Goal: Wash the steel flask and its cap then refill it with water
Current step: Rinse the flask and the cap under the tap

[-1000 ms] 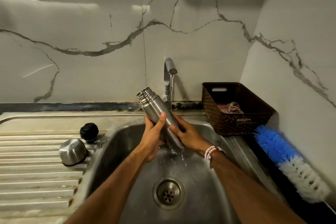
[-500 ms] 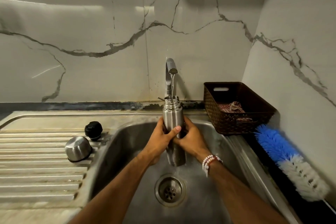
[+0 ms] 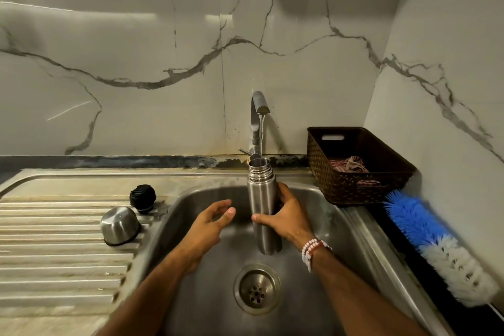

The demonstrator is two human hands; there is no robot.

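Note:
The steel flask [image 3: 262, 194] stands upright over the sink basin [image 3: 341, 229], its open mouth right under the tap [image 3: 258, 106]. A thin stream of water runs from the tap into it. My right hand [image 3: 286, 215] grips the flask around its middle from the right. My left hand [image 3: 210, 224] hovers just left of the flask, fingers apart, touching nothing. On the draining board [image 3: 54, 248] to the left lie the steel cup cap [image 3: 120, 225], upside down, and the black stopper [image 3: 142, 196] behind it.
A dark woven basket [image 3: 351, 188] with a cloth inside stands at the back right of the sink. A blue and white bottle brush [image 3: 436, 243] lies along the right counter. The drain [image 3: 256, 289] is below the flask. Marble walls close the back and right.
The flask went from tilted to upright under the running tap. My left hand has let go of it and drawn away to the left; my right hand keeps its hold.

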